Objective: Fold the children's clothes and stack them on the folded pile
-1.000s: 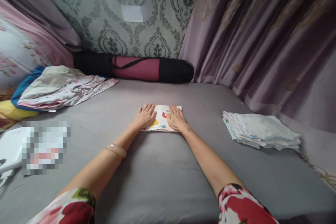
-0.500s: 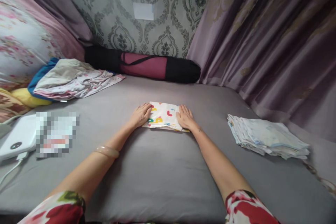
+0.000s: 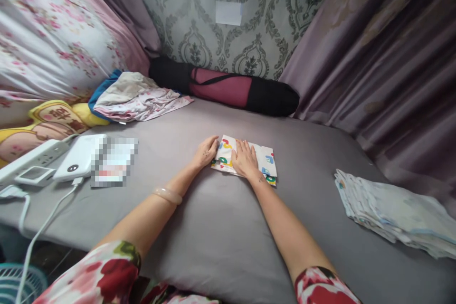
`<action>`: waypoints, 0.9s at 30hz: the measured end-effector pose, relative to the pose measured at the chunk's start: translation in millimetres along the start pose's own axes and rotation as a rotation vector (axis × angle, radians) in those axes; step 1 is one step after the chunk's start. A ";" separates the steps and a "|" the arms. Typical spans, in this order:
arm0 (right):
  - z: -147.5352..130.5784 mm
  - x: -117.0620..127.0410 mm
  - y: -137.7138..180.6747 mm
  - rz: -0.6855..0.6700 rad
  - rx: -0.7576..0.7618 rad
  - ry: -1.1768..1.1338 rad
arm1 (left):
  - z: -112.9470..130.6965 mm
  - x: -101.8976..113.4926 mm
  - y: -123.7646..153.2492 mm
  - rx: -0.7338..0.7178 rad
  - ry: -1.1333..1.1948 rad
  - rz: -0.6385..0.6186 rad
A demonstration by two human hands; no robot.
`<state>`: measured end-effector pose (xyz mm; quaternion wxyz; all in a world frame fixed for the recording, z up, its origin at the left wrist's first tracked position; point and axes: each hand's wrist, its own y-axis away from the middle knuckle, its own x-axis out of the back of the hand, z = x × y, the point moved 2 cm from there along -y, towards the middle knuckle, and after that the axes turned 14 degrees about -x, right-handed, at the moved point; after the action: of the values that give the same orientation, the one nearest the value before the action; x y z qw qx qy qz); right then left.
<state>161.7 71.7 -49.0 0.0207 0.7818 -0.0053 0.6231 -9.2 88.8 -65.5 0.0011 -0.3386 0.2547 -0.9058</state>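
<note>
Patterned wallpaper (image 3: 221, 42) backs our grey surface (image 3: 221, 228). Our right hand (image 3: 245, 157) has moved from the right end of the folded cloth (image 3: 264, 154) to its middle, flat, fingers extended, leaving that end uncovered; our left hand (image 3: 206, 151) touches its left edge, whether gripping we cannot tell. We count one folded cloth mid-surface, one stack (image 3: 395, 213) near the right edge, one bag (image 3: 228, 92) along the back edge.

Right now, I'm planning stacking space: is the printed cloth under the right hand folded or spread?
Folded: the printed cloth forms a compact, layered rectangle beneath the right hand.
</note>
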 end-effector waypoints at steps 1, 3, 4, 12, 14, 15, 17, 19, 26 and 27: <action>1.6 -0.2 -0.9 0.000 0.002 0.003 | -0.2 0.0 -0.3 0.007 0.003 0.006; 2.2 2.4 -2.1 -0.016 -0.001 0.009 | -0.4 0.1 -0.8 0.021 0.015 0.017; 0.5 4.8 -2.5 -0.028 -0.008 0.014 | -0.3 0.2 -1.0 0.024 0.023 0.021; -50.5 5.0 1.9 0.033 0.085 -0.001 | 0.3 2.5 -1.4 0.010 0.039 0.028; -57.3 -3.4 2.5 0.012 0.077 -0.008 | 0.0 2.6 -1.5 0.013 0.047 0.028; -58.7 -7.3 2.6 0.002 0.068 -0.012 | -0.2 2.6 -1.5 0.013 0.049 0.026; -59.2 -12.9 2.3 0.002 0.059 -0.026 | -0.6 2.9 -1.4 0.012 0.048 0.022; -58.4 -15.0 1.5 0.011 0.060 -0.047 | -0.5 3.5 -1.0 0.008 0.043 0.014; -33.5 10.8 -0.4 -0.030 0.073 -0.180 | 9.5 4.4 2.2 -0.102 -0.029 -0.059; -23.7 17.1 1.2 -0.007 0.058 -0.177 | 12.3 3.6 3.1 -0.151 -0.045 -0.085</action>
<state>142.4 71.7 -27.1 -0.0005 0.8342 0.0137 0.5513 -4.9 79.8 -56.8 -0.0573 -0.3683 0.3075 -0.8755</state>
